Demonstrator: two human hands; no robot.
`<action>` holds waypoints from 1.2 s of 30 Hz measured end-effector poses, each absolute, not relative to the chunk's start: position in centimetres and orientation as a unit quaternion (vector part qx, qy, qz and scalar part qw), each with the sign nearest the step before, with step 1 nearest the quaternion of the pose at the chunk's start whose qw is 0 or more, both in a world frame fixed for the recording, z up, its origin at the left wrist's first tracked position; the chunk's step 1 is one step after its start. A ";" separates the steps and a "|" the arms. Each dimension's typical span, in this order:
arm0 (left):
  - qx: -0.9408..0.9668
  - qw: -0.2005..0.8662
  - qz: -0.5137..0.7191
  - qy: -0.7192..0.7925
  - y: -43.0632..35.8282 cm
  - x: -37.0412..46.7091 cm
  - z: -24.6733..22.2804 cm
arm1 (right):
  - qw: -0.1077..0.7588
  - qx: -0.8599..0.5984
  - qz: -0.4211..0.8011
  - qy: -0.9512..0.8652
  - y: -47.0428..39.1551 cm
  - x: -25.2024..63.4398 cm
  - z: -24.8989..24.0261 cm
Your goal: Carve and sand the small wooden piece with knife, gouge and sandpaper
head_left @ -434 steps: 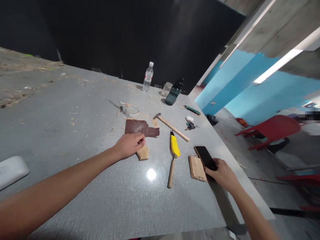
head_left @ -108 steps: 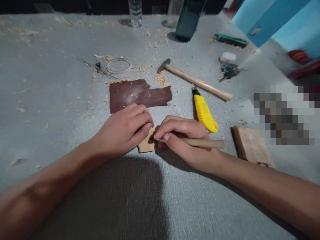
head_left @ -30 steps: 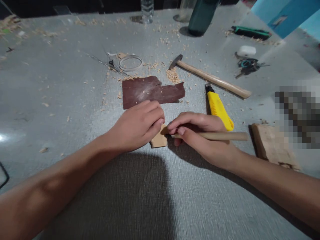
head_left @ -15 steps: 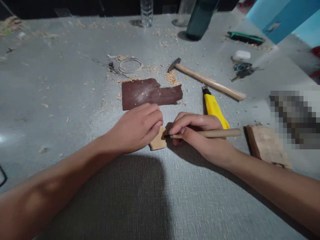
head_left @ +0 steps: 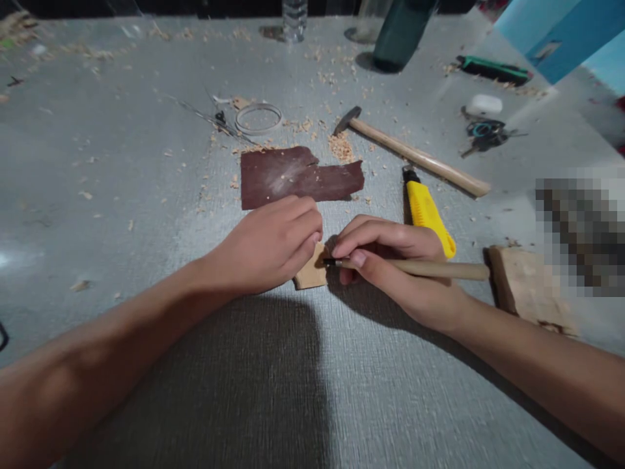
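Observation:
My left hand (head_left: 276,244) is closed on a small light wooden piece (head_left: 312,271) that lies on the grey table, its fingers covering the upper part. From the right, my right hand (head_left: 395,260) grips a thin tool with a pale wooden handle (head_left: 439,269). The tool's dark tip touches or sits just over the wooden piece's right side. Behind my left hand lies a dark red-brown sheet (head_left: 288,176) with a ragged right end. A yellow cutter (head_left: 427,212) rests just behind my right hand.
A hammer (head_left: 420,156) lies behind the cutter. A wooden block (head_left: 530,286) is at the right. Farther back are a wire ring (head_left: 258,118), keys (head_left: 486,135), a white case (head_left: 484,104), a green-black tool (head_left: 495,70), a dark bottle (head_left: 404,36) and scattered shavings.
The view has shifted slightly, so the table things appear a little higher and farther right. The tool's handle now tilts slightly down toward its right end. Both hands keep their holds.

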State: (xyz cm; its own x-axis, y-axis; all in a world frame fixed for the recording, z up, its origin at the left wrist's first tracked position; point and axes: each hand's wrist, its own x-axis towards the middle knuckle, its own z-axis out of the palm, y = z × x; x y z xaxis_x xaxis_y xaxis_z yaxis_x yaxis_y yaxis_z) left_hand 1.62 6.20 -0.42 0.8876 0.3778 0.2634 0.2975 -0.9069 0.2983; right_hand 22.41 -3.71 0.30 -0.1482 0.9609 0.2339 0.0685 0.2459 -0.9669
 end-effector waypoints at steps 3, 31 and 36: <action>0.962 0.137 0.166 0.168 6.3 1.6 -0.5 | 0.509 -0.428 0.466 -0.584 -3.8 22.3 0.4; 0.957 0.164 0.160 0.179 6.3 1.8 -0.7 | 0.506 -0.481 0.508 -0.504 -4.0 22.5 -0.1; 0.956 0.164 0.164 0.180 6.3 1.8 -0.6 | 0.511 -0.485 0.489 -0.515 -4.1 22.2 0.4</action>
State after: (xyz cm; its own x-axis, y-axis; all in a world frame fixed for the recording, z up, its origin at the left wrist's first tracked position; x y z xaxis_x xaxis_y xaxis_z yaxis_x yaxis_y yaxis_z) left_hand 1.77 6.26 -0.62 0.8816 0.3977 0.2541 0.2899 -0.8812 0.3734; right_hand 22.24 -4.13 0.41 -0.0077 0.9986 0.0518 -0.0007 0.0518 -0.9987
